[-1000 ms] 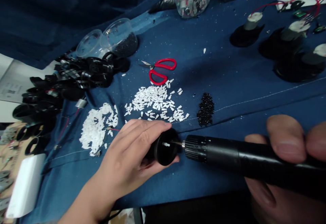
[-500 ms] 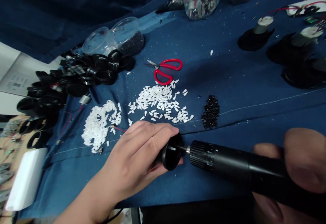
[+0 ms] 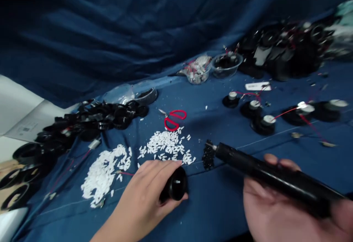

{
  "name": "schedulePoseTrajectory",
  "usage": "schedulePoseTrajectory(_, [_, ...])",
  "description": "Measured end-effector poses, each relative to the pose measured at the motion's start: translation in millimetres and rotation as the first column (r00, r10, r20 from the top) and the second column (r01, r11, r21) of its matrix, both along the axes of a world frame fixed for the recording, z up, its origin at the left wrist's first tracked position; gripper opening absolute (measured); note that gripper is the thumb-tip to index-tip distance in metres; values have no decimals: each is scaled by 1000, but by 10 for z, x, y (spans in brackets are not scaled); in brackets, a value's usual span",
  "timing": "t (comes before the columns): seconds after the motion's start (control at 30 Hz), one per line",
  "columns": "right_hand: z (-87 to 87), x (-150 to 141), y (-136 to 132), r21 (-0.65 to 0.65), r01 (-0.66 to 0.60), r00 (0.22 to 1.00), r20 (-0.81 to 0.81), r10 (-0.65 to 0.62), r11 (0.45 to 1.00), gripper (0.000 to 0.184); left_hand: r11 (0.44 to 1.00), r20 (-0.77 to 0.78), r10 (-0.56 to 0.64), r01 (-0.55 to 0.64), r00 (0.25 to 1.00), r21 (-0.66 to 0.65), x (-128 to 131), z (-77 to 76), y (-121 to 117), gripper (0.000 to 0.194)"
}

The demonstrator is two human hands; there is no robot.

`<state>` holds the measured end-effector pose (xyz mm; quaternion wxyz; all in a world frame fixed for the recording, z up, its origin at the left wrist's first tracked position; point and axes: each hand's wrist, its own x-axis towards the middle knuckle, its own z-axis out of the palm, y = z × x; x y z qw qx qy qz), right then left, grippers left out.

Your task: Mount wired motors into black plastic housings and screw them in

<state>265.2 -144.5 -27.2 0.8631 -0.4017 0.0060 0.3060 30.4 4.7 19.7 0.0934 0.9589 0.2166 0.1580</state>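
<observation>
My left hand (image 3: 146, 194) is closed round a small black cylindrical part (image 3: 175, 187) that rests on the blue cloth (image 3: 215, 205); a white stub shows in its round face. My right hand (image 3: 275, 212) grips a long black electric screwdriver (image 3: 270, 176), whose tip points left over a small heap of black screws (image 3: 208, 155). The tip is apart from the black part. Two heaps of small white plastic pieces (image 3: 165, 148) lie just beyond my left hand.
Red-handled scissors (image 3: 173, 119) lie behind the white pieces. A pile of black ring parts (image 3: 68, 128) spreads at left. Clear cups (image 3: 129, 93) and tubs (image 3: 197, 69) stand at the back. Small motors on black bases with red wires (image 3: 261, 122) sit at right.
The screwdriver tip has pulled out of the black part and swung up and right, over the screws. The head has lifted, so the view takes in more of the table.
</observation>
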Motion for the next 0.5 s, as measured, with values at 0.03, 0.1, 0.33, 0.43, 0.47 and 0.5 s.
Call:
schedulePoseTrajectory(0.03, [54, -21, 55, 21, 52, 997, -51, -50, 998, 43, 1000, 12, -2, 1, 1000, 29, -8, -3, 5, 57])
schedulePoseTrajectory(0.1, [155, -57, 182, 45, 95, 989, -118, -89, 994, 36, 995, 39, -20, 16, 999, 96, -15, -1, 26, 51])
schedulePoseTrajectory(0.33, [228, -97, 406, 202, -77, 977, -180, 114, 976, 45, 966, 127, -44, 10, 991, 257, -108, 50, 148, 25])
schedulePoseTrajectory(0.43, [182, -90, 380, 251, -123, 961, -212, 178, 960, 51, 950, 184, -20, -38, 983, 310, -197, 38, 241, 26])
schedulePoseTrajectory(0.47, [170, -79, 366, 257, -149, 950, -230, 210, 955, 53, 946, 196, -21, -44, 980, 321, -216, 37, 276, 26])
schedulePoseTrajectory(0.5, [162, -66, 349, 256, -178, 938, -249, 243, 950, 54, 943, 207, -23, -48, 978, 330, -229, 41, 310, 26])
